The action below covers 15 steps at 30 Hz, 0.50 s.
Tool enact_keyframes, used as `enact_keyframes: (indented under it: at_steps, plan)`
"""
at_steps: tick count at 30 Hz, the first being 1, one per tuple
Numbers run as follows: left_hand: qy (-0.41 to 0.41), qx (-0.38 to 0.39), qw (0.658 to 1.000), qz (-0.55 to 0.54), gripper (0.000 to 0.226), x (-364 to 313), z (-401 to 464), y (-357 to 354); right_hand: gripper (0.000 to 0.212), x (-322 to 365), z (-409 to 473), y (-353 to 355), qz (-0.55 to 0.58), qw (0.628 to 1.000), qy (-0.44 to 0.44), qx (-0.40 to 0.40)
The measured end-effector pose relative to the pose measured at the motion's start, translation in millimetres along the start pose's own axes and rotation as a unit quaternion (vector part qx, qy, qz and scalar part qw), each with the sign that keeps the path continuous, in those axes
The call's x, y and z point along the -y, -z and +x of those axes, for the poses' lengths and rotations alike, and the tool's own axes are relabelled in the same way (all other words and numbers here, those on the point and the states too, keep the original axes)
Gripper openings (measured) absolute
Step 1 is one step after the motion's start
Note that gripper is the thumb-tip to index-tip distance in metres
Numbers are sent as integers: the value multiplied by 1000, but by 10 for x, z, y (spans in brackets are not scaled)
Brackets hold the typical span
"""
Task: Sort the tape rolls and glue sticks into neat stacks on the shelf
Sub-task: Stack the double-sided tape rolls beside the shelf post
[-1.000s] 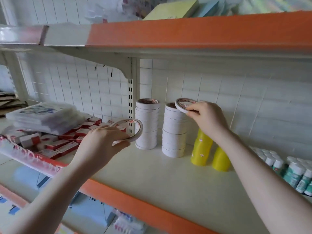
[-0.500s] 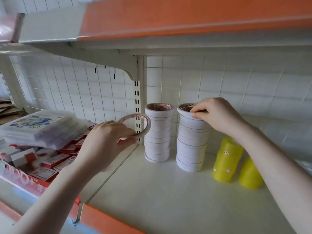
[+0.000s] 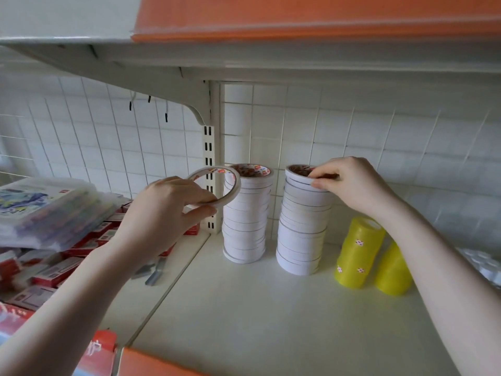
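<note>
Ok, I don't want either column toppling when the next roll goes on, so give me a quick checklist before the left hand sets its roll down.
1. Left hand firmly pinches the thin white tape ring: ok.
2. Top of the left stack of white tape rolls is free to take it: ok.
3. Ring is level over that stack: not ok, it is tilted and off to the left.
4. Right stack of white tape rolls is neatly aligned: not ok, layers are offset.
5. Right hand steadies the right stack's top roll: ok.
6. Yellow tape rolls stand apart from the right stack: cannot tell.
</note>
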<state>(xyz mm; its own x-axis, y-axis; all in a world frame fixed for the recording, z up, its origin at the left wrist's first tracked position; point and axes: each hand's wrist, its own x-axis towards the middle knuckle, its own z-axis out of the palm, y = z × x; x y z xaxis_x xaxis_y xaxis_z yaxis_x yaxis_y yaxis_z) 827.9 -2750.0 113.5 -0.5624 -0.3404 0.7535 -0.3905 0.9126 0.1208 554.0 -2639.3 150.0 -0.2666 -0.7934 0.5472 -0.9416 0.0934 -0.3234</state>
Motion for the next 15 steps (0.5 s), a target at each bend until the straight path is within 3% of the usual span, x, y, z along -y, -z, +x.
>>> enact_keyframes:
  at_steps: [15]
  plan:
    - [-10, -2, 1000, -19, 20, 33, 193, -18, 18, -43, -39, -2, 1, 1000, 26, 7]
